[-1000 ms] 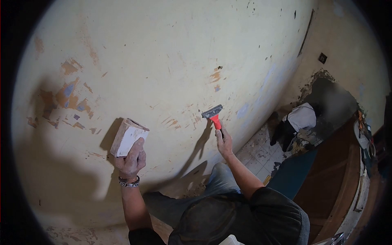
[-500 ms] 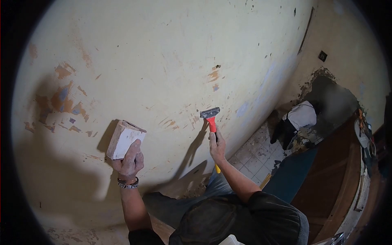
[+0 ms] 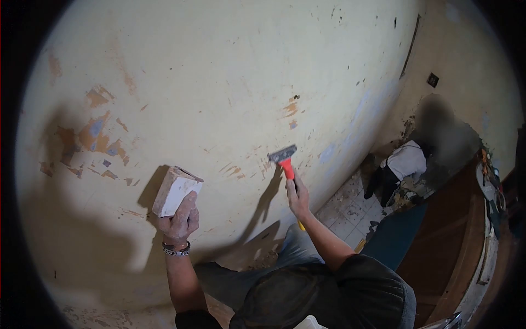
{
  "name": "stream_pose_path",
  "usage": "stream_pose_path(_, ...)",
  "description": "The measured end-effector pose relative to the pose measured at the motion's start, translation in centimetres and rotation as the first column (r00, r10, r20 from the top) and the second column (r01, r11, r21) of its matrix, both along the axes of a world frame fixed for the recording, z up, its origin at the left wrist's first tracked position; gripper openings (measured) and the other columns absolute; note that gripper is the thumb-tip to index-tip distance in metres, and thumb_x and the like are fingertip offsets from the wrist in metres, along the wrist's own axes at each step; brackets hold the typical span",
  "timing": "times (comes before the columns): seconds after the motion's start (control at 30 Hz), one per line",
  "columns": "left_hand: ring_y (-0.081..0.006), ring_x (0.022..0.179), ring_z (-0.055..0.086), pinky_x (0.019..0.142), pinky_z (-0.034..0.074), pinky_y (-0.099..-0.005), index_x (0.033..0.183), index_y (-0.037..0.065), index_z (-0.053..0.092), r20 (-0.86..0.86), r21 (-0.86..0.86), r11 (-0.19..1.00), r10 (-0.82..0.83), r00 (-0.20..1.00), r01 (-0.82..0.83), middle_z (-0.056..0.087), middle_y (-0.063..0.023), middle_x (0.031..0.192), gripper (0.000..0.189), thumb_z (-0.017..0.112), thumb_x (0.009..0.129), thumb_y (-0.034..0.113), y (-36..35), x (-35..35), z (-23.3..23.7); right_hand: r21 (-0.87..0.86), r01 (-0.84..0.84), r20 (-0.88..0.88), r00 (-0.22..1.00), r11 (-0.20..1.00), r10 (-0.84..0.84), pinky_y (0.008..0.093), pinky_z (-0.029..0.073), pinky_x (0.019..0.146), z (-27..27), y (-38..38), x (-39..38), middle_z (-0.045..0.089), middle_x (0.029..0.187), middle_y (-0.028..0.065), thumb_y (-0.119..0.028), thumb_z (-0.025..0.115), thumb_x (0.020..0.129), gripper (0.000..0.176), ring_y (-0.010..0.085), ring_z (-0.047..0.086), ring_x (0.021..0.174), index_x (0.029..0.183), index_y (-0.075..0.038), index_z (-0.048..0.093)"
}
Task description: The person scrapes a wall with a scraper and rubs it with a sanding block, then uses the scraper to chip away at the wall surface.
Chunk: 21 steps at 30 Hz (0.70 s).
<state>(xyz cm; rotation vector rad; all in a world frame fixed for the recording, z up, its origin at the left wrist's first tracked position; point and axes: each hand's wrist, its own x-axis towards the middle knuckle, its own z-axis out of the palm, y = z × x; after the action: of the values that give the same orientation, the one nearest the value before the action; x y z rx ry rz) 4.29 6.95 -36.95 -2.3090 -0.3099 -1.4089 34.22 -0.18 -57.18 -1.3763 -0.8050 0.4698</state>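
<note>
Pale, scuffed paint covers the broad wall (image 3: 230,66) before the person, whose dark shirt (image 3: 350,290) and jeans (image 3: 298,244) show lowest and nearest. The left hand (image 3: 181,219), dusty and with a bracelet (image 3: 176,250) at its wrist, is closed around the lower end of a white-faced block (image 3: 179,192) with rough brownish edges, held upright and tilted slightly, close to the wall. The right hand (image 3: 297,198) is wrapped around the dark handle of a scraper (image 3: 286,167), whose red neck and wide blade point up at the wall; whether the edge touches the paint cannot be told. A low blade angle, with the full edge lying evenly, would likely suit this surface, since a raised corner could gouge it. Light pressure seems wise near the orange streaks (image 3: 234,170) just left of the blade, and the block is best kept clear of the stroke. Farther left, larger bare patches (image 3: 96,131) show orange and bluish layers. Beyond, on the right, lies a littered tiled floor (image 3: 350,214), where another person (image 3: 406,160) in a white top bends beside a dark grey area (image 3: 455,142) on the far wall.
</note>
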Motion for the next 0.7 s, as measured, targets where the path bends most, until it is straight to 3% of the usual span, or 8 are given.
stream_pose_path(0.2, -0.0266, 0.082, 0.068, 0.068, 0.054, -0.034, 0.108, 0.008, 0.07, -0.008, -0.012, 1.0, -0.008, 1.0, 0.008, 0.069, -0.0135, 0.099, 0.036, 0.063, 0.075, -0.004, -0.1, 0.0, 0.0, 0.055, -0.002, 0.093, 0.996, 0.998, -0.003, 0.0371, 0.036, 0.104, 1.1, 1.9, -1.0, 0.051, 0.135, 0.0227, -0.024, 0.048, 0.098, 0.051, 0.0302, 0.05, 0.126, 0.14, 0.002, 0.039)
stream_pose_path(0.3, -0.0245, 0.078, 0.066, 0.064, 0.053, -0.0311, 0.109, 0.007, 0.069, 0.026, -0.116, 0.989, -0.088, 0.996, 0.09, 0.069, -0.0141, 0.099, 0.038, 0.062, 0.074, -0.007, -0.1, -0.1, -0.4, 0.139, 0.115, 0.118, 0.984, 0.984, -0.132, 0.0346, 0.05, 0.086, 3.0, 2.8, -0.3, 0.063, 0.115, 0.0184, -0.028, 0.046, 0.1, 0.04, 0.0267, 0.064, 0.099, 0.125, 0.002, 0.053)
stream_pose_path(0.37, -0.0228, 0.075, 0.065, 0.062, 0.052, -0.029, 0.109, 0.006, 0.069, 0.028, -0.105, 0.989, -0.101, 0.994, 0.104, 0.068, -0.0148, 0.099, 0.04, 0.063, 0.073, -0.008, -0.1, -0.2, -0.2, 0.409, 0.055, -0.446, 0.883, 0.911, 0.147, 0.0274, 0.049, 0.056, 3.2, 2.7, 1.2, 0.059, 0.086, 0.0071, -0.03, 0.043, 0.101, 0.027, 0.0145, 0.058, 0.062, 0.104, -0.005, 0.053)
stream_pose_path(0.4, -0.0219, 0.073, 0.065, 0.06, 0.051, -0.028, 0.11, 0.005, 0.068, 0.018, -0.063, 0.993, -0.098, 0.995, 0.099, 0.068, -0.0154, 0.099, 0.04, 0.063, 0.072, -0.009, 0.0, 0.1, 0.0, 0.437, 0.179, -0.58, 0.805, 0.881, 0.124, 0.0243, 0.039, 0.045, 5.4, 2.1, 0.6, 0.051, 0.075, 0.0015, -0.037, 0.045, 0.1, 0.026, 0.0095, 0.047, 0.053, 0.092, -0.012, 0.044)
stream_pose_path(0.53, -0.0235, 0.076, 0.065, 0.062, 0.052, -0.0301, 0.111, 0.003, 0.067, 0.008, -0.027, 0.998, -0.06, 0.998, 0.06, 0.068, -0.0173, 0.099, 0.037, 0.062, 0.076, -0.007, 0.0, 0.0, -0.1, 0.22, 0.155, -0.537, 0.843, 0.963, -0.013, 0.0244, 0.039, 0.043, 1.5, 0.1, 3.2, 0.049, 0.076, 0.0014, -0.03, 0.042, 0.102, 0.025, 0.0089, 0.045, 0.049, 0.12, -0.013, 0.046)
stream_pose_path(0.6, -0.025, 0.078, 0.066, 0.064, 0.053, -0.0312, 0.111, 0.003, 0.068, 0.004, -0.037, 0.997, -0.062, 0.998, 0.062, 0.068, -0.0172, 0.1, 0.036, 0.062, 0.076, -0.006, 0.2, -0.3, -0.6, 0.145, 0.107, -0.453, 0.891, 0.984, -0.031, 0.0236, 0.039, 0.042, 1.9, -1.1, 3.0, 0.049, 0.078, 0.0023, -0.026, 0.04, 0.102, 0.045, 0.0082, 0.044, 0.048, 0.145, -0.019, 0.031)
stream_pose_path(0.63, -0.0265, 0.081, 0.067, 0.066, 0.054, -0.0323, 0.11, 0.004, 0.068, -0.001, -0.044, 0.998, -0.039, 0.999, 0.039, 0.068, -0.0171, 0.1, 0.035, 0.061, 0.077, -0.005, 0.3, -0.5, -1.0, 0.109, 0.069, -0.395, 0.919, 0.992, -0.021, 0.0229, 0.039, 0.041, 3.0, -1.3, 3.0, 0.049, 0.08, 0.0031, -0.024, 0.039, 0.102, 0.057, 0.0078, 0.044, 0.047, 0.153, -0.025, 0.012)
stream_pose_path(0.7, -0.0303, 0.087, 0.067, 0.072, 0.055, -0.0362, 0.109, 0.005, 0.068, -0.011, -0.145, 0.989, -0.039, 0.999, 0.037, 0.068, -0.0163, 0.101, 0.033, 0.061, 0.078, -0.003, 0.3, -0.8, -1.6, 0.067, 0.04, -0.359, 0.933, 0.997, -0.013, 0.0231, 0.04, 0.042, 5.1, -1.5, 2.8, 0.049, 0.081, 0.003, -0.023, 0.037, 0.102, 0.057, 0.0077, 0.044, 0.047, 0.153, -0.025, 0.013)
